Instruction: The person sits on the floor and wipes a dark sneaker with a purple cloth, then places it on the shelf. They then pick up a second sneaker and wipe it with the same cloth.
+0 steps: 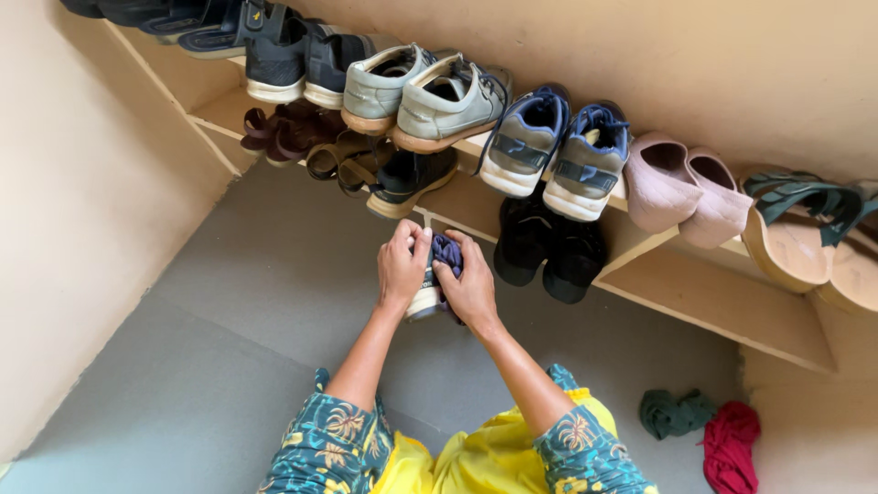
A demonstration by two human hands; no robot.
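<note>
Hands, left hand and right hand, are closing together around a dark shoe, not yet shelved, just below the shelf.

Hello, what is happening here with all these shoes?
A person crouches before a low wooden shoe rack. Both hands hold one shoe with a dark purple cloth bunched on top of it: the left hand at one side, the right hand at the other. Pairs of sneakers, sandals and slippers fill the shelves. A green cloth and a red cloth lie on the grey floor.
</note>
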